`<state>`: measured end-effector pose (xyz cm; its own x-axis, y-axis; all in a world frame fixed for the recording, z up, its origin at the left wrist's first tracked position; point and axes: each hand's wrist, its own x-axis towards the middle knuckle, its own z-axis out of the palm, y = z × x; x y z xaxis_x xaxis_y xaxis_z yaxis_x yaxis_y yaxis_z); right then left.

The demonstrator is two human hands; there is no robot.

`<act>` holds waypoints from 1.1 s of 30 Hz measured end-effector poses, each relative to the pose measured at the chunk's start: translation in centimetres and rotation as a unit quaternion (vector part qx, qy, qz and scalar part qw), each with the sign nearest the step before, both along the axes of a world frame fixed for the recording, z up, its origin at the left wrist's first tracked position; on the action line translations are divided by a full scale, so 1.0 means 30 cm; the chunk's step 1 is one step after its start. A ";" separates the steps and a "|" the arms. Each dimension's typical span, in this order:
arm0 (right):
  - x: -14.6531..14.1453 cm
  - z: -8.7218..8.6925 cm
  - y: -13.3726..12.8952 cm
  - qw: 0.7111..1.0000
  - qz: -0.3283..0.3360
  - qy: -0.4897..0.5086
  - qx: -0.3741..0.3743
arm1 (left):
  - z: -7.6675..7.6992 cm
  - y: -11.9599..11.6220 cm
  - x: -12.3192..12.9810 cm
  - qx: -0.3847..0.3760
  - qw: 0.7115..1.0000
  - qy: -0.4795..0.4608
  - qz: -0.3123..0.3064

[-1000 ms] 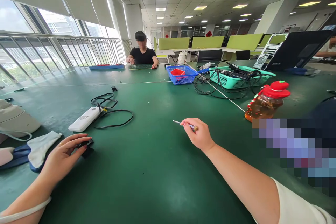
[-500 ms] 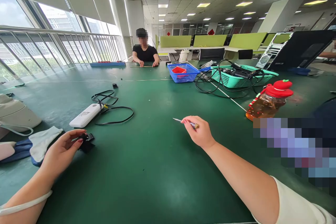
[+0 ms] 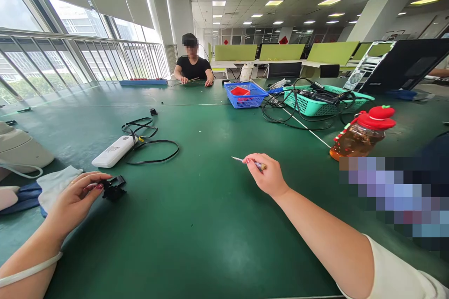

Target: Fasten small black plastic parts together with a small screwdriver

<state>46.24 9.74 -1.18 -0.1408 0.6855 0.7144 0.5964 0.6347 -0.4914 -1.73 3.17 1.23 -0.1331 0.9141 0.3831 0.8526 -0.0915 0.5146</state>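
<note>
At the left, my left hand has its thumb and forefinger at the left edge of a small black clip-like part. The part rests on the green table, and the fingers look loosened around it; its exact kind is unclear. In my right hand is a slim tool with a thin pointed metal tip and a brownish handle end, pinched between thumb and fingers. Its tip points left, above the table; whether it is a screwdriver or an awl I cannot tell. Beyond my left hand lies a white power bank.
A black cable loops beside the power bank. Blue-and-white cloth lies behind my left hand. Farther off are a blue basket, a green basket of cables and a red-lidded bottle. Across the table sits another person.
My left hand has drawn slightly left, exposing more of the black part. My right hand and its tool stay nearly still. The person opposite has raised a thin stick.
</note>
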 end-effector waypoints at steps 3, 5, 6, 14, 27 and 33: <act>0.001 0.002 0.000 1.000 0.000 0.001 -0.002 | -0.013 0.000 -0.017 -0.032 0.999 -0.021 -0.025; 0.002 0.003 -0.001 1.000 0.000 0.001 -0.004 | -0.022 0.001 -0.029 -0.056 0.998 -0.020 -0.037; 0.002 0.003 -0.001 1.000 0.000 0.001 -0.004 | -0.025 0.002 -0.034 -0.063 0.997 -0.016 -0.041; 0.002 0.001 -0.002 1.000 0.001 0.003 -0.016 | -0.021 -0.003 -0.033 -0.068 0.997 -0.017 -0.041; -0.001 0.009 -0.006 1.000 0.001 0.002 -0.027 | -0.018 -0.014 -0.035 -0.079 0.997 -0.018 -0.018; 0.000 0.005 -0.004 1.000 0.002 -0.001 -0.023 | 0.008 -0.024 -0.010 -0.074 0.997 0.016 0.022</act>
